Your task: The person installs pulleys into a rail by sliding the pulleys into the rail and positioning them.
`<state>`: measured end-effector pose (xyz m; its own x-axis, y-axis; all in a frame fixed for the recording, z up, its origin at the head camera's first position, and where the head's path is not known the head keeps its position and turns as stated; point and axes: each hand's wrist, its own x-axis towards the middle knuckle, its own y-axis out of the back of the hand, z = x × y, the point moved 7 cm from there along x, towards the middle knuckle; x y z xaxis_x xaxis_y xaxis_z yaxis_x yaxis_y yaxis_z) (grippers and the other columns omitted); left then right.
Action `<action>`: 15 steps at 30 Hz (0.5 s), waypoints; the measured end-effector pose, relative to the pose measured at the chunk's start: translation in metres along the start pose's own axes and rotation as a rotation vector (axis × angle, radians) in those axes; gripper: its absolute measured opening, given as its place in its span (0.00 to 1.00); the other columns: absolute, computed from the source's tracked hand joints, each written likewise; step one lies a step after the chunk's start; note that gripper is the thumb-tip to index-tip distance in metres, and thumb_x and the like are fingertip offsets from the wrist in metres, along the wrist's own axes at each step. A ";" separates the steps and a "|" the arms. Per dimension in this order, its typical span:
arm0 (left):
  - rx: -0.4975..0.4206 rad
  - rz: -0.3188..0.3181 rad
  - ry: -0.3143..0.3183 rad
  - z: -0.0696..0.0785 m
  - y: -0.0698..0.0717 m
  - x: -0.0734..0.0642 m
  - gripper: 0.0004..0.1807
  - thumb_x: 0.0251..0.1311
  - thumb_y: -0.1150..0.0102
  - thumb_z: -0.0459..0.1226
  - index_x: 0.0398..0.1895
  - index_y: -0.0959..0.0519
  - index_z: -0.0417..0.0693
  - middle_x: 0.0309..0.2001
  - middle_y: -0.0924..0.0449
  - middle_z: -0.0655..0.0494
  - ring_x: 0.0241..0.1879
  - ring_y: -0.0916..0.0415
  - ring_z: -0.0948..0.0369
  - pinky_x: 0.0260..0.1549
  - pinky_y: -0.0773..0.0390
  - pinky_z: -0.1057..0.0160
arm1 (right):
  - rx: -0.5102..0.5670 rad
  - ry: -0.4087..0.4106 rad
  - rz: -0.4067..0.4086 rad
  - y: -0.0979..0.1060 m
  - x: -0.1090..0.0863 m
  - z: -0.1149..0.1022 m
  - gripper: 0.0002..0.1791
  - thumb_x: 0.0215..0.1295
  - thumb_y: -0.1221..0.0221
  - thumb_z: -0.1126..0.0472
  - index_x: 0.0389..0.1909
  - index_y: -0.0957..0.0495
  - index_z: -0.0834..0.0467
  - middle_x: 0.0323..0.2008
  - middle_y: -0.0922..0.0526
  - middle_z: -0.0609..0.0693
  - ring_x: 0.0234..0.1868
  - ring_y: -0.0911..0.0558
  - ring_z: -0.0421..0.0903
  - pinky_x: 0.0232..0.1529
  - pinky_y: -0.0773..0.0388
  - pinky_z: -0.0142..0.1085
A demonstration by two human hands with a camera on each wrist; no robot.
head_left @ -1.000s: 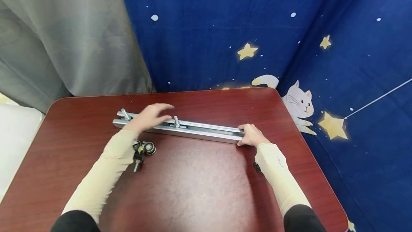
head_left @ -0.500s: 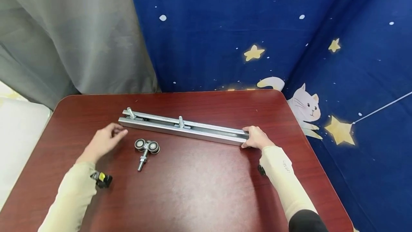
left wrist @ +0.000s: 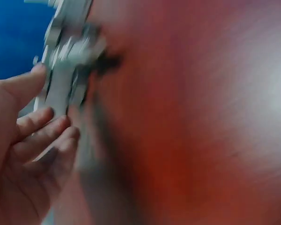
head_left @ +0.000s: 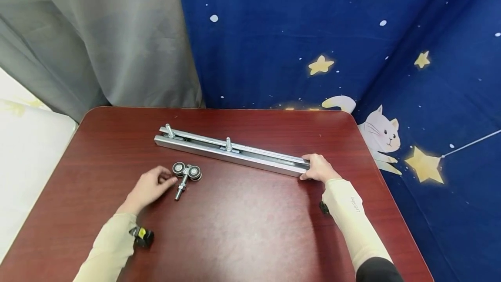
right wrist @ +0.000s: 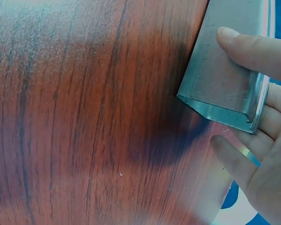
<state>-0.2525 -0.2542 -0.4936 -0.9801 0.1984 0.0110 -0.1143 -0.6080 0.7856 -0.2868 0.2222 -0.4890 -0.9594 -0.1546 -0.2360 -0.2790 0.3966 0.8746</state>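
Observation:
A silver metal track with a slot along its top lies slantwise across the table. Two upright bolts, a left one and a middle one, stick up from the slot. My right hand grips the track's right end; in the right wrist view the thumb lies on one side of the metal, fingers on the other. A loose roller trolley, with black-and-silver wheels and a threaded bolt, lies in front of the track. My left hand has its loosely bent fingertips right at the trolley's left wheel.
The reddish-brown wooden table has rounded far corners. Behind it hang a grey curtain and a blue star-patterned curtain. A white surface borders the table on the left.
My left hand has left the track's left part, swung down to the left, then come right to the trolley. The right hand keeps its hold on the track; the head view has shifted slightly.

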 end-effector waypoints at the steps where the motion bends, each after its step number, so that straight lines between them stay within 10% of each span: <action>1: 0.010 0.026 -0.006 -0.004 0.008 0.009 0.21 0.55 0.41 0.43 0.44 0.28 0.34 0.36 0.23 0.42 0.32 0.25 0.52 0.34 0.26 0.52 | 0.001 0.002 0.000 0.001 0.000 0.000 0.34 0.30 0.27 0.60 0.47 0.23 0.60 0.35 0.18 0.55 0.34 0.24 0.49 0.38 0.27 0.44; 5: 0.061 0.088 -0.034 -0.018 0.039 0.053 0.30 0.51 0.39 0.36 0.55 0.36 0.28 0.50 0.33 0.30 0.48 0.33 0.40 0.48 0.35 0.42 | 0.004 0.019 0.000 0.003 0.003 -0.003 0.33 0.30 0.27 0.60 0.45 0.23 0.60 0.34 0.18 0.54 0.33 0.24 0.49 0.37 0.27 0.43; 9: 0.140 -0.029 -0.093 -0.019 0.050 0.097 0.41 0.43 0.33 0.35 0.59 0.41 0.26 0.57 0.39 0.27 0.57 0.42 0.37 0.55 0.42 0.42 | 0.003 0.021 0.005 0.004 0.003 -0.004 0.33 0.30 0.27 0.61 0.45 0.23 0.61 0.33 0.18 0.54 0.33 0.24 0.48 0.37 0.27 0.43; 15: 0.319 -0.187 -0.167 -0.011 0.048 0.129 0.35 0.37 0.29 0.37 0.50 0.29 0.27 0.46 0.25 0.33 0.46 0.29 0.42 0.47 0.31 0.45 | 0.011 0.005 0.007 0.001 -0.002 -0.003 0.33 0.30 0.27 0.60 0.46 0.23 0.60 0.32 0.18 0.53 0.33 0.24 0.48 0.35 0.27 0.43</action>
<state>-0.3860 -0.2666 -0.4615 -0.9042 0.4212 -0.0706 -0.2064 -0.2861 0.9357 -0.2852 0.2203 -0.4869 -0.9612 -0.1559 -0.2276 -0.2725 0.4080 0.8714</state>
